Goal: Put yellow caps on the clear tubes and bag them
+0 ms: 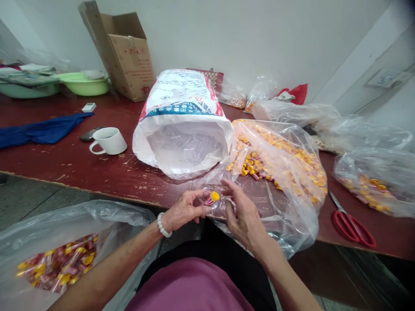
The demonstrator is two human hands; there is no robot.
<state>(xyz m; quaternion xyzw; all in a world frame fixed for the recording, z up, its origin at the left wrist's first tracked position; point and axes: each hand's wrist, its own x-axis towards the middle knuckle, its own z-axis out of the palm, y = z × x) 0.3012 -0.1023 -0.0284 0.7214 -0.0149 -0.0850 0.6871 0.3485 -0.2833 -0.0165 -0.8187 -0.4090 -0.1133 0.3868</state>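
Note:
My left hand (pixel 184 211), with a white bead bracelet (pixel 164 225) at the wrist, grips a small bottle (pixel 212 198) with a red label and a yellow cap. Just to its right, my right hand (pixel 242 214) is held with fingers apart and curved, and no object shows in it. Beyond the hands lies a white printed sack (pixel 184 113), its mouth facing me and clear plastic pieces (pixel 191 144) inside. On its right, a clear plastic bag (pixel 293 216) spreads over the table edge, holding many yellow-capped pieces (pixel 254 163).
Red-handled scissors (pixel 352 226) lie at the right of the dark red table (pixel 74 166). A white mug (pixel 110 141), blue cloth (pixel 42 131), green basin (pixel 83 84) and cardboard box (pixel 129 65) stand left. Below left, a plastic bag (pixel 119 216) contains capped bottles (pixel 61 265).

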